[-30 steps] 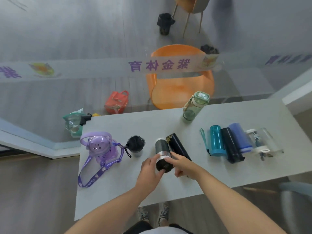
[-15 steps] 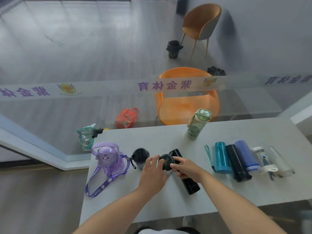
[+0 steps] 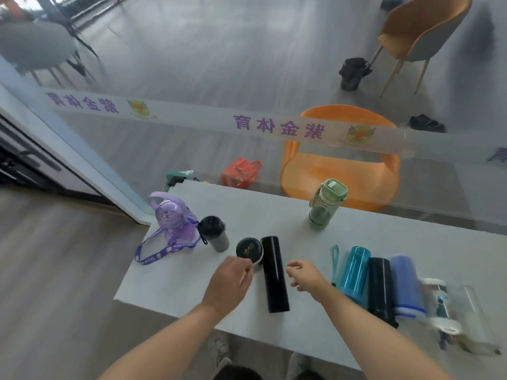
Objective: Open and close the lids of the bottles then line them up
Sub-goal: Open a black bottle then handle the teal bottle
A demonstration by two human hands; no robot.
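Fingers [image 3: 247, 270] of left hand [image 3: 227, 286] touching upright flask [image 3: 249, 250]; nine bottles total.

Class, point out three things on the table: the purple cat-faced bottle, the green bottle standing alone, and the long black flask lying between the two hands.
Purple cat-faced bottle [image 3: 169, 215], head view, on its face.
Green bottle [image 3: 323, 209], head view, on its clear body.
Black flask [image 3: 274, 272], head view, mid-barrel.

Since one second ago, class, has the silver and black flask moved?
Yes. The flask lay on its side by the long black bottle; now it stands upright beside that bottle's far end, nearer the grey cup.
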